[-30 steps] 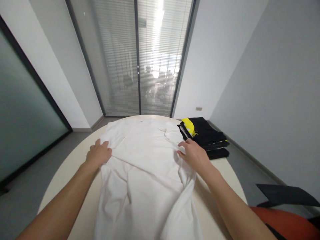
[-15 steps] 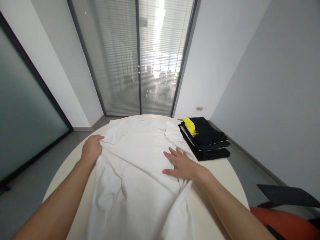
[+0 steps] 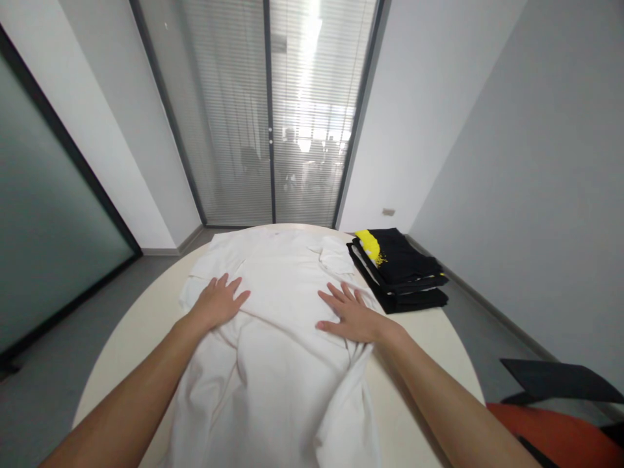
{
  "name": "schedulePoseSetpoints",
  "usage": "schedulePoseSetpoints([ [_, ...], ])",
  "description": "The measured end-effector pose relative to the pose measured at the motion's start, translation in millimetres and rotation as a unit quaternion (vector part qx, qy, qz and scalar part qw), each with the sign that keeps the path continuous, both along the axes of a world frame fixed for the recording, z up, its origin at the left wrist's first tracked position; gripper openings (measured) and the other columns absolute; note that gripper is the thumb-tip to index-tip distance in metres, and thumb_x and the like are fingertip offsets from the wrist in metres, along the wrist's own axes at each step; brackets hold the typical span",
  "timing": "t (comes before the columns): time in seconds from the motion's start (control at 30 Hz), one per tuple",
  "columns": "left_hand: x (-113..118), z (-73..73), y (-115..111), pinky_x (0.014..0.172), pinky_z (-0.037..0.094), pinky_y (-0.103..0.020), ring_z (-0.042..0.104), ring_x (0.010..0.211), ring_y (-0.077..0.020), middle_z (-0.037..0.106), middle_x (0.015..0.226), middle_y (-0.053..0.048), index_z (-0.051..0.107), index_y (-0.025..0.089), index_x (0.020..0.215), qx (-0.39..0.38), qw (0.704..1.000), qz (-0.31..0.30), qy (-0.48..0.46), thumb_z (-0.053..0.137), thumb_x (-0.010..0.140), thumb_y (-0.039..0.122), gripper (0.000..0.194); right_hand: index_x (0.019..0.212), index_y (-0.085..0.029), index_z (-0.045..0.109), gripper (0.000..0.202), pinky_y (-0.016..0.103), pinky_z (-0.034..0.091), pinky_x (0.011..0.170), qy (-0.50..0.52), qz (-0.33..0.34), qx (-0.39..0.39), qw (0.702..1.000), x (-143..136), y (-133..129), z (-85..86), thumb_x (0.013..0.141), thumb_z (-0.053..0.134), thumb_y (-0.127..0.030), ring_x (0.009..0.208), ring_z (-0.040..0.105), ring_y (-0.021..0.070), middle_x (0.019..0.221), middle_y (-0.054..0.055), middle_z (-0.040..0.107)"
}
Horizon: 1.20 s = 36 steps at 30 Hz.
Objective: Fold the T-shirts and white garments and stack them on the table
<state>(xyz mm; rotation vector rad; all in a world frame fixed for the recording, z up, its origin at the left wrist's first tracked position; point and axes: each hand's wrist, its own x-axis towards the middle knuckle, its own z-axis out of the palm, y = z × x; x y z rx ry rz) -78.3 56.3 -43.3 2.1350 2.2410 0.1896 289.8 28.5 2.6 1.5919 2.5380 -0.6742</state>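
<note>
A white T-shirt (image 3: 277, 292) lies spread over the round table, its far end near the table's back edge and its near part wrinkled and running out of view at the bottom. My left hand (image 3: 219, 302) rests flat on the shirt's left side, fingers spread. On the right side of the cloth my right hand (image 3: 348, 315) also lies flat with its fingers apart. Neither hand grips the fabric. Creases run across the shirt between and below both hands.
A stack of folded black clothes (image 3: 409, 273) with a yellow print on top sits at the table's right. The pale round table (image 3: 127, 351) shows on both sides of the shirt. An orange and black chair (image 3: 550, 429) stands at the lower right.
My left hand has let go of the shirt's left edge and moved right onto the cloth, opening flat. The left sleeve area now lies farther out to the left. My right hand has barely moved.
</note>
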Motion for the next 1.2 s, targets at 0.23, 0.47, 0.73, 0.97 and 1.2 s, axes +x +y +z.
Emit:
schedulePoseSetpoints([
  [0.23, -4.3, -14.8, 26.1, 0.12, 0.019, -0.048, 0.021, 0.151, -0.0351, 0.028, 0.162, -0.018, 0.042, 0.014, 0.151, 0.01, 0.999, -0.034, -0.03, 0.032, 0.095, 0.059, 0.073, 0.16, -0.029, 0.019, 0.102, 0.061, -0.003, 0.119, -0.008, -0.022, 0.035, 0.999, -4.7, 26.6, -10.2, 0.08, 0.033, -0.089, 0.151, -0.01, 0.0399, 0.168, 0.006, 0.002],
  [0.47, -27.0, -18.0, 36.3, 0.119, 0.027, -0.041, 0.034, 0.146, -0.0268, 0.036, 0.159, -0.016, 0.052, 0.013, 0.144, 0.092, 0.988, -0.086, -0.094, 0.035, 0.094, 0.055, 0.067, 0.16, -0.028, 0.021, 0.099, 0.059, -0.002, 0.12, -0.019, -0.046, 0.063, 0.997, -7.4, 64.8, -13.4, 0.082, 0.033, -0.087, 0.152, -0.005, 0.0389, 0.168, 0.004, 0.007],
  [0.73, -47.7, -9.1, 19.5, 0.112, 0.03, -0.05, 0.039, 0.14, -0.0375, 0.042, 0.151, -0.019, 0.052, 0.021, 0.145, 0.026, 0.999, -0.02, 0.042, 0.034, 0.096, 0.047, 0.059, 0.16, -0.029, 0.022, 0.101, 0.057, 0.003, 0.121, -0.016, 0.006, 0.043, 0.999, 10.2, 52.9, -8.3, 0.079, 0.045, -0.085, 0.153, 0.002, 0.038, 0.168, 0.006, 0.009],
  [0.97, -53.4, 19.2, -3.5, 0.082, 0.049, -0.05, 0.057, 0.114, -0.0442, 0.053, 0.132, -0.026, 0.058, 0.016, 0.132, -0.012, 0.989, 0.137, 0.046, 0.042, 0.088, 0.04, 0.052, 0.122, -0.016, 0.065, 0.056, 0.04, 0.048, 0.093, -0.093, -0.088, 0.109, 0.986, 35.0, 20.1, 34.3, 0.082, 0.064, -0.056, 0.11, 0.065, 0.033, 0.121, 0.018, 0.067],
  [1.2, -68.9, 26.8, -1.5, 0.07, 0.051, -0.048, 0.067, 0.097, -0.0441, 0.067, 0.113, -0.028, 0.058, 0.012, 0.125, -0.036, 0.984, 0.173, 0.004, 0.051, 0.077, 0.027, 0.051, 0.134, -0.012, 0.046, 0.06, 0.03, 0.051, 0.058, 0.007, -0.192, -0.1, 0.976, 46.1, 0.3, 44.3, 0.086, 0.066, -0.041, 0.063, 0.07, 0.0226, 0.081, 0.01, 0.073],
])
